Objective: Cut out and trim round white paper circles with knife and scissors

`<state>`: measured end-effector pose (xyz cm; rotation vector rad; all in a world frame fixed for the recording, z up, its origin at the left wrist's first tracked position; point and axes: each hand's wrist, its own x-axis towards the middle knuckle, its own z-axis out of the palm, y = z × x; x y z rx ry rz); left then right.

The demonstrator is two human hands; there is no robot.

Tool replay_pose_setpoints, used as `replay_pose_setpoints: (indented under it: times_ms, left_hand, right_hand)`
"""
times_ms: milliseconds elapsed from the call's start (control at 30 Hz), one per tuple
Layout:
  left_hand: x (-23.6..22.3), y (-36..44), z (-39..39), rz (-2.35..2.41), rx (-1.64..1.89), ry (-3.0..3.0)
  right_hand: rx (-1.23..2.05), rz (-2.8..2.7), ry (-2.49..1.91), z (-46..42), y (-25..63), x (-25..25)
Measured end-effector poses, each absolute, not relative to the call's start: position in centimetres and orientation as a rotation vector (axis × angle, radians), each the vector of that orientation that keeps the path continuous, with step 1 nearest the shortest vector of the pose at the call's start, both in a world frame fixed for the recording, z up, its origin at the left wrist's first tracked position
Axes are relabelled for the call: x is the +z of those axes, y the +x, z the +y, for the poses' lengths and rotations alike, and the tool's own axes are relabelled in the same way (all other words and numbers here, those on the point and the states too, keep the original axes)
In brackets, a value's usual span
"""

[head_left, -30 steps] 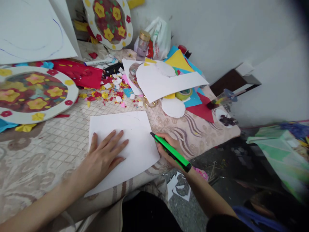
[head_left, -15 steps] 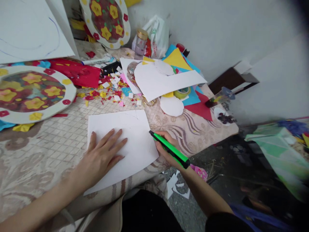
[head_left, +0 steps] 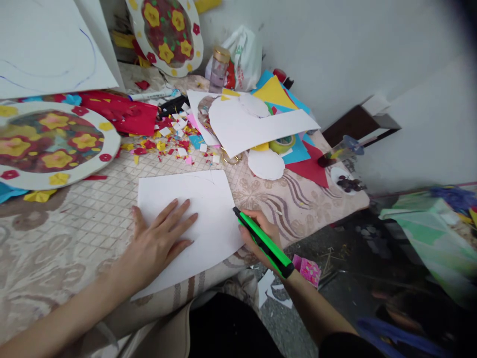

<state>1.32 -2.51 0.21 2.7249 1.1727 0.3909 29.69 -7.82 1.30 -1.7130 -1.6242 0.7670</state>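
A white sheet of paper (head_left: 208, 199) lies on the patterned tablecloth (head_left: 55, 238) near the table's front edge. My left hand (head_left: 158, 241) rests flat on the sheet with its fingers spread. My right hand (head_left: 261, 236) is closed round a green utility knife (head_left: 263, 241). The knife's dark tip touches the sheet's right edge, and its body slants down to the right over my wrist.
A round board with yellow and red flowers (head_left: 52, 144) lies at the left, another (head_left: 166, 32) leans at the back. Coloured paper scraps (head_left: 171, 141), white cut-outs (head_left: 253, 127), coloured sheets, a tape roll (head_left: 282, 144), a jar (head_left: 218, 67) and a plastic bag crowd the far side.
My right hand and the knife have slid slightly down along the sheet's right edge. My left hand stays flat on the paper.
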Motion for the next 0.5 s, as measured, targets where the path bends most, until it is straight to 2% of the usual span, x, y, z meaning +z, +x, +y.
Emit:
replay_pose_setpoints:
  times_ms: [500]
  left_hand:
    - [0.0, 0.7, -2.5, 1.216, 0.603, 2.558]
  right_hand:
    - [0.703, -1.701, -1.612, -4.1, 30.8, 3.4]
